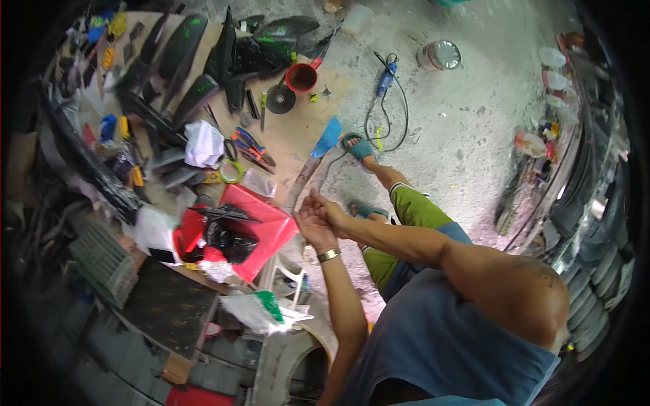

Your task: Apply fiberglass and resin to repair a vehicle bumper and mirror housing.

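Note:
My left hand (313, 228) is turned palm up with fingers spread and slightly curled, a gold-coloured band around its wrist. Crossing over its palm is my right hand (332, 212), its visible fingers stretched out and touching the left hand. I can make out nothing held in either one; some fingers overlap and are hidden. Just left of the hands stands a red plastic chair (274, 227) with a black plastic bag (230, 238) on its seat. Beyond it on brown board lie pliers (250, 141), a roll of tape (231, 172) and a crumpled white cloth (204, 143).
Black moulded panels (183, 51) cover the board at upper left. A red mug (301, 78) stands beside a dark disc (280, 99). A blue corded power tool (386, 80) and a lidded tub (439, 55) sit on the concrete floor. Dark parts line the right side.

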A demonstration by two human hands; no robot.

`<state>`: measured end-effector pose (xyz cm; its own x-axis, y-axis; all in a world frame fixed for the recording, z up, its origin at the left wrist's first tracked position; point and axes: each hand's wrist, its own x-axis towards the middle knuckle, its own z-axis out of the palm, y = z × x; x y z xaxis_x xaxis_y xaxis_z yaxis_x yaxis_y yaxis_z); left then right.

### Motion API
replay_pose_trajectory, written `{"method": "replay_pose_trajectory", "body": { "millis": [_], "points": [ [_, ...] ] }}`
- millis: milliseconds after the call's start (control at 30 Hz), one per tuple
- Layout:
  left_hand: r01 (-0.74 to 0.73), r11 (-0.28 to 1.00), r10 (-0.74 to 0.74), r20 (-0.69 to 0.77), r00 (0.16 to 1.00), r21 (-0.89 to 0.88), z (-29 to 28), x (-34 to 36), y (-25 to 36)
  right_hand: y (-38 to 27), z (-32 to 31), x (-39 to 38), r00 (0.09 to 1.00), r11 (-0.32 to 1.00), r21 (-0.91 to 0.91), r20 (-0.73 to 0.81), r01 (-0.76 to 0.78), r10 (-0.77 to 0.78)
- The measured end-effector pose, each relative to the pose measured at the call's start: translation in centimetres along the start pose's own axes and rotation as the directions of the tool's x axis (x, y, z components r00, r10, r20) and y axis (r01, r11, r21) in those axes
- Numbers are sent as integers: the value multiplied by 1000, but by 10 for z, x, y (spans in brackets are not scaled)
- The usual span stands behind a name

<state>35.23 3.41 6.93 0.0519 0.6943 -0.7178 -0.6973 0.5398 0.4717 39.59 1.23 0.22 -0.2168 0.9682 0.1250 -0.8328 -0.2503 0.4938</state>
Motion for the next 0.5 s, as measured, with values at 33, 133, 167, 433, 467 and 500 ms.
{"method": "replay_pose_trajectory", "body": {
  "millis": [33,133,167,433,467,500],
  "points": [
    [0,1000,0,17,1000,23,5,-11,-5,13,22,-6,830,962,-264,-517,77,-208],
    [-80,983,79,13,997,166,26,-34,-6,32,114,-26,450,848,-474,-827,-236,-337],
    [-207,898,213,28,977,388,12,-27,6,43,149,-37,453,762,-419,-872,-494,-187],
    [-637,642,230,685,691,427,154,-209,57,3,363,-229,766,21,-914,-352,-406,-538],
    [-659,671,199,774,601,340,184,-274,49,4,380,-249,691,99,-933,-325,-346,-645],
    [-661,676,189,790,583,326,203,-334,43,-2,387,-277,622,45,-937,-266,-347,-736]
  ]
}}
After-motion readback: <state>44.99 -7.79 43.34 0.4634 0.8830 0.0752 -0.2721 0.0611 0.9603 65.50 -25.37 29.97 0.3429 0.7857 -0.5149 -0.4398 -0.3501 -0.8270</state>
